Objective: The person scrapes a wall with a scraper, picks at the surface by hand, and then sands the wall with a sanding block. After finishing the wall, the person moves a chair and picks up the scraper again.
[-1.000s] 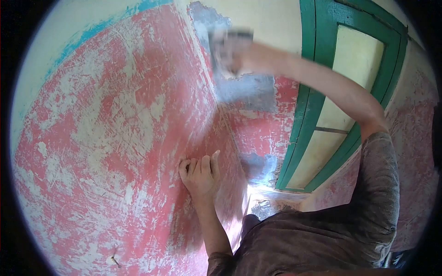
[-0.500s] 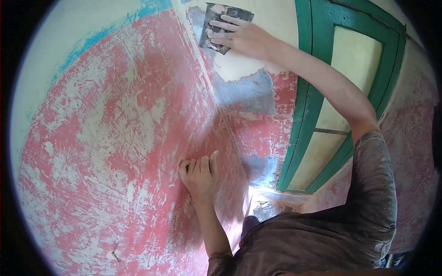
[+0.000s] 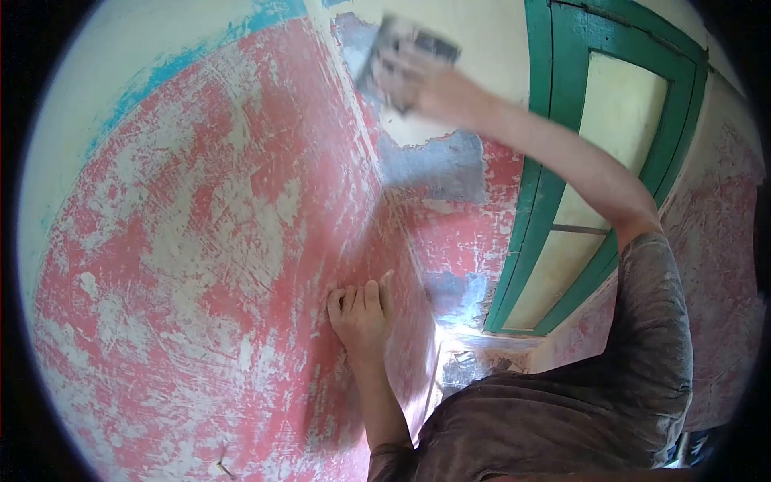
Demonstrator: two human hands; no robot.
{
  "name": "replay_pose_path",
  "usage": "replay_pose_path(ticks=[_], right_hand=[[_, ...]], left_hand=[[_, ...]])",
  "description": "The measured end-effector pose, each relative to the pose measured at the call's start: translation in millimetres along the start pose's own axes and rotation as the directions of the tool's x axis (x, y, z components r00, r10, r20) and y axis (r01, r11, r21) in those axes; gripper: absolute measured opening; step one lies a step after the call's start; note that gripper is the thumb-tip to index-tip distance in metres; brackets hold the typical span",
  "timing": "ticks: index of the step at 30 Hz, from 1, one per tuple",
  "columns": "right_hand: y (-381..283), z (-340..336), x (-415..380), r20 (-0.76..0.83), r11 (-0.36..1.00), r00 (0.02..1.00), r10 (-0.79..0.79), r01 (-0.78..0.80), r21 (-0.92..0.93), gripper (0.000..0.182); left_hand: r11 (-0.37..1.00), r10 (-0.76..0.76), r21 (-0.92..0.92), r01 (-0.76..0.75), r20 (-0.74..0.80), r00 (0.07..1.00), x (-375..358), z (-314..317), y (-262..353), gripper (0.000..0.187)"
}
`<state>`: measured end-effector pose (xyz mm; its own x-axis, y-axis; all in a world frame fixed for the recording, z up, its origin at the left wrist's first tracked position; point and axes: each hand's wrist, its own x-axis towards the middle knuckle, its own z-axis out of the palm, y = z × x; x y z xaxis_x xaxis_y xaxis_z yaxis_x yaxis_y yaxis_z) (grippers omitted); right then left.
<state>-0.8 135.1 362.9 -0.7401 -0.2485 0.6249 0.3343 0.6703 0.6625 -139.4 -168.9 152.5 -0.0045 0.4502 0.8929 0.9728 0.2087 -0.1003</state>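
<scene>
My right hand [image 3: 430,87], blurred by motion, is up high on the wall beside the green frame. Under its fingers it holds a dark sheet that looks like sandpaper [image 3: 439,45], pressed flat over a cream and grey patch [image 3: 434,165]. Lower down, my left hand [image 3: 361,317] rests against the scraped pink wall [image 3: 201,193], close to the corner. Its fingers are curled in, with the thumb pointing up. The fingertips are hidden, and nothing shows in that hand.
A green wooden frame [image 3: 550,185] with pale panels stands right of the corner. Blue paint [image 3: 173,72] edges the pink area at upper left. A small nail-like piece [image 3: 225,468] sticks out low on the left wall. Bright light falls near the corner's bottom.
My right hand and the sandpaper have shifted slightly right and down, and the sheet is tilted more. My left hand appears a little farther right and lower, still curled on the wall.
</scene>
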Motion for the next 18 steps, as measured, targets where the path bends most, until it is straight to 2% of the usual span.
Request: replay_pose_path(ticks=[1,3,4,6,8,9,10,13,14,15,16,17,18], right_hand=[[-26.3,24.3,-20.5,-0.029,0.983,0.999,0.034,-0.028,0.18,0.041],[-74.2,39.9,-60.6,0.215,0.932,0.969,-0.118,0.034,0.36,0.027],[-72.5,40.8,-62.5,0.219,0.933,0.968,-0.118,0.033,0.358,0.027],[-54.6,38.3,-51.0,0.249,0.888,0.945,-0.213,0.081,0.452,0.025],[-8.7,2.6,-0.3,0.098,0.966,0.983,-0.157,0.132,0.224,0.033],[11.4,-13.3,11.9,0.012,0.998,0.999,-0.036,0.035,0.049,0.039],[27.8,-21.4,24.0,0.001,1.0,1.0,-0.005,0.005,-0.004,0.041],[-18.6,-2.8,1.1,-0.007,0.995,0.996,0.086,-0.086,-0.041,0.037],[-49.6,32.1,-29.2,0.117,0.94,0.982,0.146,-0.174,0.293,0.036],[-72.6,58.5,-57.8,0.254,0.764,0.954,0.16,-0.283,0.579,0.034],[-73.0,54.4,-66.0,0.256,0.763,0.953,0.162,-0.285,0.579,0.034],[-69.4,51.1,-70.5,0.294,0.914,0.94,-0.171,0.04,0.404,0.032],[-64.1,50.2,-69.8,0.392,0.888,0.797,-0.459,0.399,0.228,0.03]], left_hand=[[1.0,-0.001,-0.007,0.001,-0.016,1.0,-1.2,-0.2,-0.2,0.039],[1.0,0.011,-0.027,-0.011,-0.013,1.0,-6.3,3.5,-3.6,0.039],[0.999,0.025,-0.039,-0.026,-0.027,0.999,-6.4,5.7,-4.6,0.039],[0.998,0.037,-0.048,-0.039,-0.025,0.999,-6.5,3.7,-5.9,0.034],[0.997,0.05,-0.061,-0.049,0.002,0.999,-6.9,0.5,-6.4,0.03],[0.997,0.049,-0.056,-0.05,-0.009,0.999,-4.5,0.0,-5.5,0.033],[0.997,0.05,-0.05,-0.051,-0.027,0.998,-2.0,0.6,-5.2,0.037],[0.994,0.02,-0.111,-0.02,0.005,1.0,-9.1,4.3,-6.4,0.031],[0.994,0.019,-0.111,-0.018,0.003,1.0,-8.2,3.4,-6.1,0.031],[0.993,0.027,-0.116,-0.026,0.003,1.0,-6.3,2.5,-5.6,0.032],[0.992,0.037,-0.122,-0.036,0.003,0.999,-6.3,0.7,-5.2,0.033],[0.992,0.038,-0.122,-0.038,-0.001,0.999,-7.4,-0.9,-5.3,0.033],[0.991,0.044,-0.127,-0.043,0.001,0.999,-7.2,-1.6,-5.9,0.033]])
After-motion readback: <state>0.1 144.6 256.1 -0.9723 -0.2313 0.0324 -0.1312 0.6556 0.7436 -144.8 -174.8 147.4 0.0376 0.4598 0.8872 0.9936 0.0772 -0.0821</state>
